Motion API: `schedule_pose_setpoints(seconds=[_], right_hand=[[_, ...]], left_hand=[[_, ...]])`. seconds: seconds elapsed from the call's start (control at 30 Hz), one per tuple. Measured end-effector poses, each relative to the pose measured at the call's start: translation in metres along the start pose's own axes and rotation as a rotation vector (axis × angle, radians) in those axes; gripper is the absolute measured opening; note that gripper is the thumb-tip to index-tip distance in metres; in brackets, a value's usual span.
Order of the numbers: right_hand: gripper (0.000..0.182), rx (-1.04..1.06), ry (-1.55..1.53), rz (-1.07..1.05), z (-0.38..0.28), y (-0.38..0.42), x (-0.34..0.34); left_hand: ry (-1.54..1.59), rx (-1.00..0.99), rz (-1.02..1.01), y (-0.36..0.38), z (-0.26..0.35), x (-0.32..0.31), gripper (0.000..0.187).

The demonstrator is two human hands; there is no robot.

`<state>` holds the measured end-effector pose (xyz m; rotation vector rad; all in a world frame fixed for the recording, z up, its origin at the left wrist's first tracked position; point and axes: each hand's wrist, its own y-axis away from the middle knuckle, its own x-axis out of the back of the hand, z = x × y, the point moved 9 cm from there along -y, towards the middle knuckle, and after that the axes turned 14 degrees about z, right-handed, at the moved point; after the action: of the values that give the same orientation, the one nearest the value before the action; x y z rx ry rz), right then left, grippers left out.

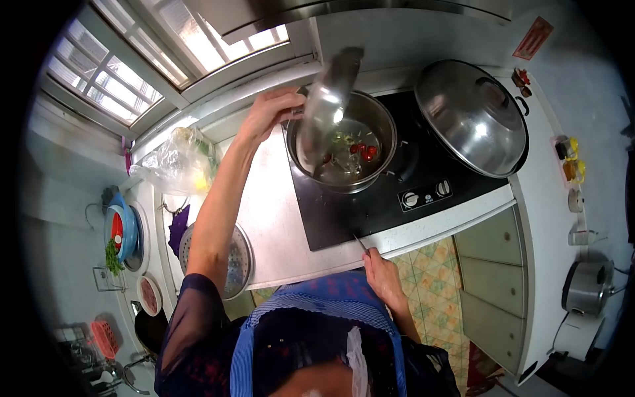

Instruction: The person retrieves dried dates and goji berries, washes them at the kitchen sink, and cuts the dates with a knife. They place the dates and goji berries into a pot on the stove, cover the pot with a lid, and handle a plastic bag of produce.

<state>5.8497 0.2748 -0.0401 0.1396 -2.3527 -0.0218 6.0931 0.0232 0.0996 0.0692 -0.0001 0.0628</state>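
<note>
My left hand (272, 111) is closed on a shiny metal pot lid (325, 102), tilted nearly on edge and blurred by motion. The lid overlaps the left side of a steel pot (390, 142) on the black stove. In the pot's clear liquid lie several red pieces (366, 152), which look like red dates, and some pale green bits (344, 139). Low at the counter's front edge, my right hand (383, 276) is closed around a thin, pointed metal utensil (361, 243), whose kind does not show clearly.
A large domed wok lid (473, 119) covers the stove's right side. Two knobs (411, 198) sit at the stove's front. On the left are a perforated metal bowl (239, 261), a clear plastic bag (178, 162) and a blue basin (129, 225). A steel cooker (585, 288) stands far right.
</note>
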Motion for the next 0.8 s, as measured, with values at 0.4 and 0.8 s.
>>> schedule_pose_setpoints(seconds=[0.4,0.8], right_hand=[[0.021,0.004,0.020,0.014,0.005,0.004,-0.001],[0.018,-0.008,-0.114,0.011,0.008,0.008,-0.001]], left_hand=[[-0.948,-0.778,0.070,0.015,0.019,-0.085,0.040],[-0.987,-0.795,0.074,0.011,0.008,-0.085,0.045]])
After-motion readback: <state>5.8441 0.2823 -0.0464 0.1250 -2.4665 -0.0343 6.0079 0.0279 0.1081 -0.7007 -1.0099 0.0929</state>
